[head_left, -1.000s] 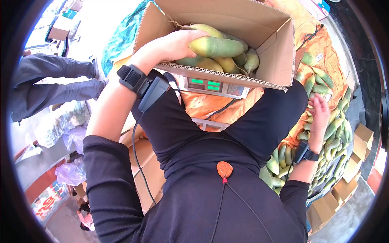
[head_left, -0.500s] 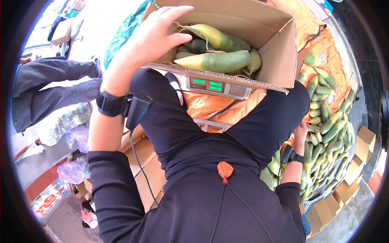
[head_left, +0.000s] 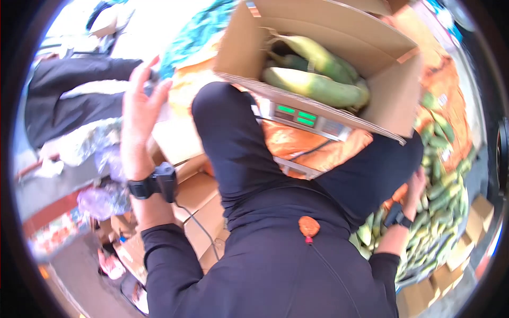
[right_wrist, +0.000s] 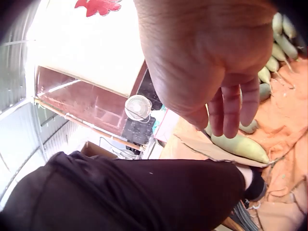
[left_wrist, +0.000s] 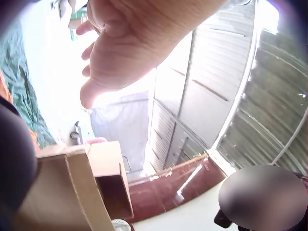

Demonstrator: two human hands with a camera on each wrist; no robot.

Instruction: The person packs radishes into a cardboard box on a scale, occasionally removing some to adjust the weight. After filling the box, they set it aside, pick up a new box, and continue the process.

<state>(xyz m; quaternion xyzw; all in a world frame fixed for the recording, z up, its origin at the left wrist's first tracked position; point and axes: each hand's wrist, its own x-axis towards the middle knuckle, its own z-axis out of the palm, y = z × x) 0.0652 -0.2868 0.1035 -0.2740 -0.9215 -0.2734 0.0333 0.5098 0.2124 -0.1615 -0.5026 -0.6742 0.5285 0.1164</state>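
Observation:
Long green-and-yellow radishes [head_left: 317, 89] lie in an open cardboard box [head_left: 395, 90], which stands on a scale [head_left: 297, 115] with green lit digits. To the left of the box my left hand [head_left: 139, 114] is raised, fingers apart and holding nothing; the left wrist view shows its palm side [left_wrist: 134, 43]. My right hand [head_left: 415, 186] is low beside the right knee, next to the heap of radishes [head_left: 440, 196]. In the right wrist view that hand [right_wrist: 211, 62] hangs with relaxed fingers over a pale green radish [right_wrist: 240, 147], with no grip visible.
Orange sheeting [head_left: 448, 79] spreads under the scale and at the right. Cardboard boxes [head_left: 196, 196] lie at the left leg, with plastic bags [head_left: 106, 201] farther left. Another person's legs [head_left: 79, 100] are at the upper left. A fan [right_wrist: 138, 107] stands in the background.
My left hand has let go of a radish, which lies in the box, and has moved out left. The right hand has come down beside the knee. The head view has shifted and blurred.

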